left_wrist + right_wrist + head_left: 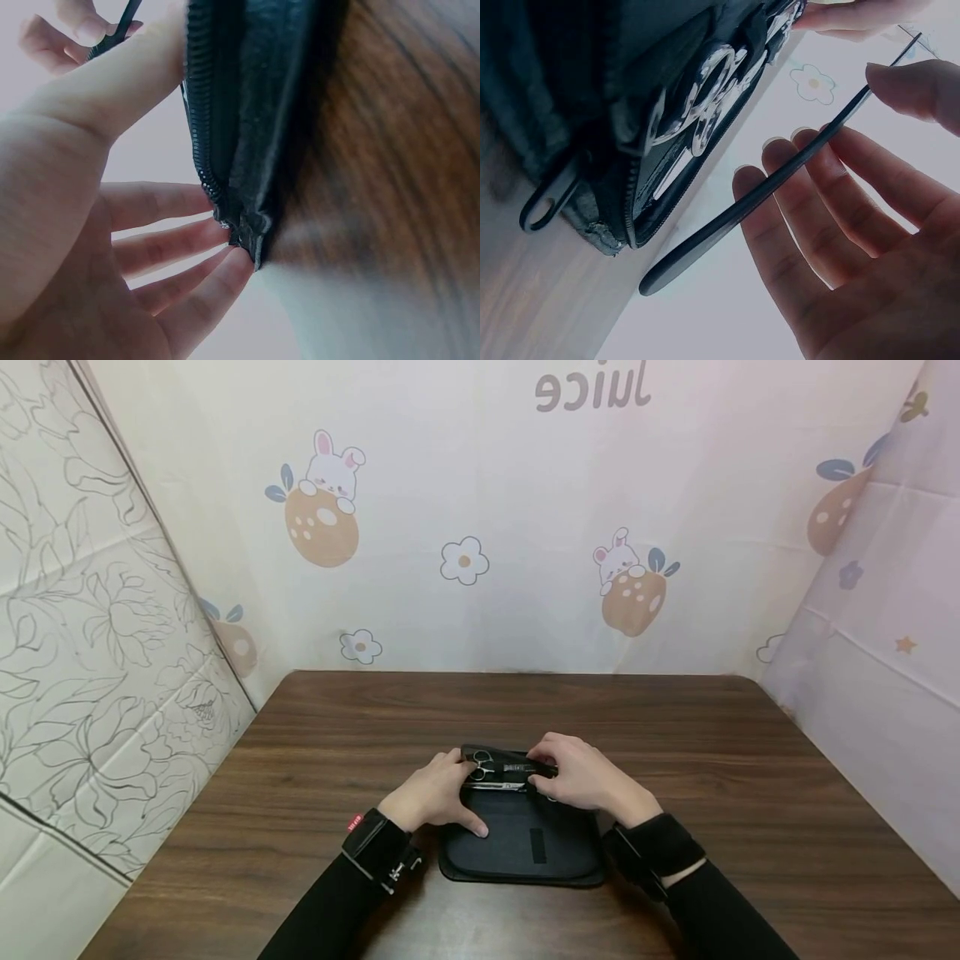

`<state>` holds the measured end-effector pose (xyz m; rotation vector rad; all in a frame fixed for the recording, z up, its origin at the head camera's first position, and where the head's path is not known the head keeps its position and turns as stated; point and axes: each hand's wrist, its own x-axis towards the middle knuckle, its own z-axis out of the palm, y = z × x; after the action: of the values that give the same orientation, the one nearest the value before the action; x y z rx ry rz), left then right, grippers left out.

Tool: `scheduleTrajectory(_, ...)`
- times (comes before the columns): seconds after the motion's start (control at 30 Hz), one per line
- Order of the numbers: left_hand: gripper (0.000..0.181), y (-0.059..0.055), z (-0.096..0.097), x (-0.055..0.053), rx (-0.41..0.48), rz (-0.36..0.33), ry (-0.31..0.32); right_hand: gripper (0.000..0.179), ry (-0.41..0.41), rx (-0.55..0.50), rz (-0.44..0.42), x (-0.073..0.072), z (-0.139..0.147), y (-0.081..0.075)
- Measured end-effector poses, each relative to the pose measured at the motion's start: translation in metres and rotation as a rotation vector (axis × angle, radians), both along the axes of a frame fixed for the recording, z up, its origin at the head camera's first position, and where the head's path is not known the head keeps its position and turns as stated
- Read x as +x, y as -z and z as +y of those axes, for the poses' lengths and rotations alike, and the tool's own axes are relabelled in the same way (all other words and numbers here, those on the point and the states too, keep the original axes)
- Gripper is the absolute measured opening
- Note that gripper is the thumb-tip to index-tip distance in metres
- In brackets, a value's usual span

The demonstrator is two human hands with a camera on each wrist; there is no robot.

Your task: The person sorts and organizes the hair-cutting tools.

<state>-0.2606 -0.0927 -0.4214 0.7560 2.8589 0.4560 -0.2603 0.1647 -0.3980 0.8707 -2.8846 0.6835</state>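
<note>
A black zippered case [498, 847] lies unfolded on the table. Along its far part are thinning scissors [482, 758] with ring handles at the left, and a silver blade [495, 786] just below. My left hand [438, 793] rests on the case's left side, thumb on the inner panel; in the left wrist view its nearly straight fingers touch the case's corner. Over the far right part, my right hand [581, 777] pinches a slim black comb [757, 195] between thumb and fingertips. The right wrist view shows it edge-on, apart from the case, near shiny scissor handles [705, 86].
The brown wooden table [337, 743] extends around the case. A zipper pull [551, 199] hangs at the case's edge. Behind the table hangs a pale printed curtain [465, 610], with a flower-patterned sheet [112, 677] at the left.
</note>
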Motion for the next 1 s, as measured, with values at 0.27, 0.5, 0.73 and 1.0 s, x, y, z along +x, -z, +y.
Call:
scheduleTrajectory(0.27, 0.099, 0.0, -0.002, -0.001, 0.018, -0.024, 0.007, 0.027, -0.01, -0.011, 0.026, 0.003, 0.001, 0.001)
scheduleTrajectory(0.5, 0.093, -0.004, -0.005, -0.005, 0.063, -0.077, 0.013, 0.028, -0.011, -0.021, 0.028, 0.004, 0.001, -0.002)
scheduleTrajectory(0.73, 0.082, -0.015, -0.014, -0.005, 0.158, -0.053, -0.024, 0.028, -0.006, -0.015, 0.039, 0.005, 0.001, -0.005)
scheduleTrajectory(1.0, 0.095, -0.04, -0.028, 0.002, 0.245, -0.003, -0.111, 0.029, 0.016, 0.013, 0.033, 0.007, 0.0, -0.007)
